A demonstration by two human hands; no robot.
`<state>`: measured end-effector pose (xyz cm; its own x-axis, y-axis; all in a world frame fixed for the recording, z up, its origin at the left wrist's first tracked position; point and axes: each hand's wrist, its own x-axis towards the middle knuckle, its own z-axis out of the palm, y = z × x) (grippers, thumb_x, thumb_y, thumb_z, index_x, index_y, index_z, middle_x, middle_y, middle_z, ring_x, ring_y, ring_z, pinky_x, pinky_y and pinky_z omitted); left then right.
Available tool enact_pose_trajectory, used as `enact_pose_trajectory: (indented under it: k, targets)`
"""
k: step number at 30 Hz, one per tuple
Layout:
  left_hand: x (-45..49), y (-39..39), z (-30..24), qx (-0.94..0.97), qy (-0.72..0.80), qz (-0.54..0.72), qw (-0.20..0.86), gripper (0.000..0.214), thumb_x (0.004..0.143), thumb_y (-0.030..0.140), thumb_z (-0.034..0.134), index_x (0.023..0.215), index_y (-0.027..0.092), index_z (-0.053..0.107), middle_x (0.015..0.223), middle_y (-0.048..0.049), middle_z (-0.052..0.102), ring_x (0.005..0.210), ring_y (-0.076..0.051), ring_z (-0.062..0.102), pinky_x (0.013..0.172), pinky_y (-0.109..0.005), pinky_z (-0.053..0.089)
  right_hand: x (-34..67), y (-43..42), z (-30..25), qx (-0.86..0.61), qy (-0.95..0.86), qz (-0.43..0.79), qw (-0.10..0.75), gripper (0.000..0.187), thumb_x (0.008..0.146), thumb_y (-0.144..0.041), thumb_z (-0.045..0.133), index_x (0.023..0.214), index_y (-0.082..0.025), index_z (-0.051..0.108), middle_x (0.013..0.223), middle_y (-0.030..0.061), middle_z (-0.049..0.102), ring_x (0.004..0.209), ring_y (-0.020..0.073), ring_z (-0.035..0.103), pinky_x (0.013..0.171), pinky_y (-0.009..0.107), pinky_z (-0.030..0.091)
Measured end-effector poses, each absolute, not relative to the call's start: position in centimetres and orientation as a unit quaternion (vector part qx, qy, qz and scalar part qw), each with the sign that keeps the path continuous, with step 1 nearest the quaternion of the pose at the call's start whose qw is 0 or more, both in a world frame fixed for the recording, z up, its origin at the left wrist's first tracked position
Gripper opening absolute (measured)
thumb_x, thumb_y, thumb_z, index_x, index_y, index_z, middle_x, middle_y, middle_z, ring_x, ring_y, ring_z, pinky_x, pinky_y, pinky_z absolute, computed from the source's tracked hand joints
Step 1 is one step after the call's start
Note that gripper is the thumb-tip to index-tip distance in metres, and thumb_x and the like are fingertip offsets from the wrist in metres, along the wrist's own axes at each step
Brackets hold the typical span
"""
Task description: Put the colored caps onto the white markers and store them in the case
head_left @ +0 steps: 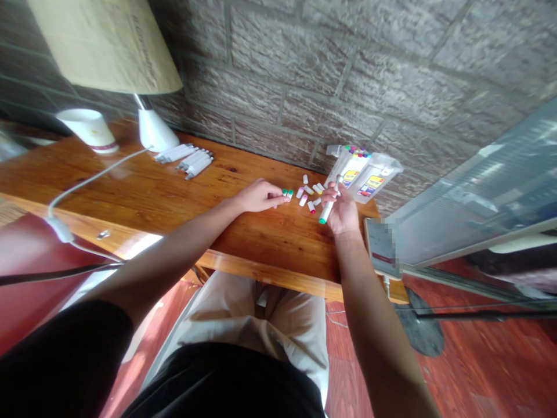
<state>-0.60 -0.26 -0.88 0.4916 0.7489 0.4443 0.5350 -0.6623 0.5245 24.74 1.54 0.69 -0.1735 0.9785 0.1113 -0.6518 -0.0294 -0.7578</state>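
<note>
My right hand [343,213] is closed around a white marker [329,203], whose green end points down toward the table. My left hand [262,196] rests low over the wooden table, thumb and fingers pinched at two small white caps with green tops [288,194]. Whether both caps are gripped or one only touches the fingertips is hard to make out. Between my hands lie several loose white marker caps [303,200] with pink, red and yellow ends.
Clear plastic marker cases [378,174], one holding colourful marker ends, stand against the stone wall. Several capless-looking grey-white markers [198,162] lie by the lamp [156,130]. A paper cup [90,130] is at far left. A phone [383,247] lies at the table's right edge.
</note>
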Motion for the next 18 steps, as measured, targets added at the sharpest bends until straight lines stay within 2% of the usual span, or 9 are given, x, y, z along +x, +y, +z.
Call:
enact_pose_trajectory:
  k: [3, 6, 10, 14, 18]
  targets:
    - [-0.6, -0.4, -0.8, 0.845, 0.381, 0.337, 0.164, 0.045, 0.095, 0.048, 0.056, 0.066, 0.017, 0.068, 0.059, 0.0004, 0.067, 0.053, -0.01, 0.053, 0.057, -0.024, 0.036, 25.4, 1.1, 1.1, -0.187, -0.37, 0.699, 0.583, 0.013, 0.089, -0.032, 0.066, 0.084, -0.024, 0.058, 0.069, -0.0055, 0.054, 0.047, 0.0059, 0.037, 0.037, 0.016, 0.036]
    - [-0.6, -0.4, -0.7, 0.842, 0.382, 0.34, 0.169, 0.046, 0.095, 0.048, 0.055, 0.065, 0.017, 0.068, 0.058, 0.0007, 0.065, 0.052, -0.009, 0.051, 0.055, -0.024, 0.035, 25.9, 1.1, 0.8, -0.138, -0.356, 0.717, 0.583, 0.028, 0.091, -0.048, 0.064, 0.081, -0.023, 0.059, 0.057, -0.0081, 0.039, 0.043, 0.007, 0.028, 0.035, 0.017, 0.031]
    - [-0.6, -0.4, -0.7, 0.844, 0.386, 0.332, 0.17, 0.047, 0.095, 0.05, 0.055, 0.065, 0.016, 0.068, 0.058, 0.0005, 0.065, 0.051, -0.009, 0.05, 0.055, -0.023, 0.034, 26.7, 1.5, 0.0, -0.097, -0.33, 0.734, 0.585, 0.051, 0.088, -0.062, 0.063, 0.062, -0.023, 0.043, 0.05, -0.0101, 0.024, 0.04, 0.0071, 0.016, 0.033, 0.018, 0.026]
    - [-0.6, -0.4, -0.6, 0.842, 0.388, 0.332, 0.172, 0.047, 0.095, 0.049, 0.056, 0.064, 0.016, 0.067, 0.057, 0.0008, 0.065, 0.051, -0.009, 0.049, 0.056, -0.024, 0.034, 27.0, 1.9, -0.3, -0.114, -0.34, 0.741, 0.567, 0.06, 0.091, -0.064, 0.058, 0.058, -0.024, 0.028, 0.048, -0.0101, 0.018, 0.04, 0.0075, 0.009, 0.033, 0.02, 0.021]
    - [-0.7, -0.4, -0.7, 0.841, 0.39, 0.333, 0.175, 0.046, 0.095, 0.049, 0.056, 0.064, 0.016, 0.068, 0.057, 0.0007, 0.065, 0.051, -0.009, 0.049, 0.056, -0.025, 0.034, 27.0, 1.9, -0.2, -0.133, -0.319, 0.75, 0.563, 0.058, 0.091, -0.06, 0.055, 0.057, -0.024, 0.026, 0.045, -0.011, 0.019, 0.04, 0.0066, 0.006, 0.032, 0.02, 0.019]
